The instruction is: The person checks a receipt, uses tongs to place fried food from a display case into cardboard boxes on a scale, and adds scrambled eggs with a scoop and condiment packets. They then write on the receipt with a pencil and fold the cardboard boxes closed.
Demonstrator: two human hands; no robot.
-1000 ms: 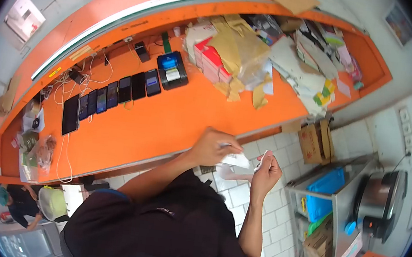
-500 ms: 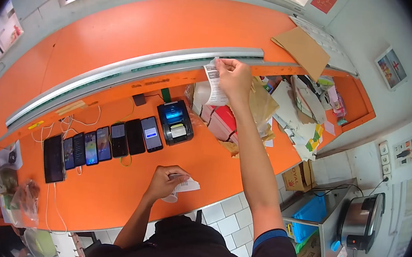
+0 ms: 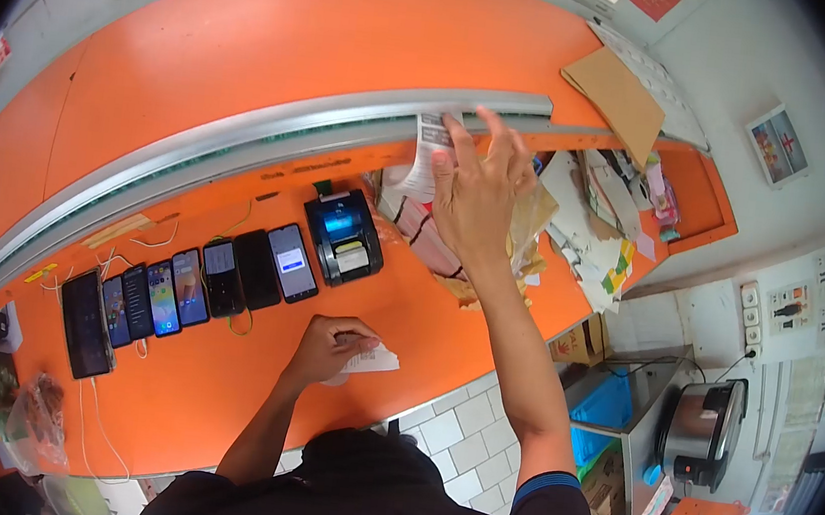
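My right hand [image 3: 482,197] is raised at the metal rail [image 3: 275,134] along the shelf's edge, its fingers stretched out and spread. A printed paper receipt [image 3: 431,144] hangs down from the rail just left of those fingers; whether a fingertip still touches it is hard to tell. Lower down, over the front of the orange counter [image 3: 218,388], my left hand [image 3: 327,349] is closed on another printed receipt [image 3: 378,358]. That slip's torn end sticks out to the right of the fingers.
A black receipt printer [image 3: 346,240] stands beside a row of several phones [image 3: 167,297] and a tablet [image 3: 87,324]. Papers and packets [image 3: 593,216] crowd the right end under the shelf. Brown cardboard [image 3: 615,103] lies above, and a rice cooker [image 3: 701,429] stands at the lower right.
My right hand's pinch on the upper receipt has opened and its fingers have spread; the receipt now hangs at the rail. My left hand keeps its slip. The view has shifted slightly.
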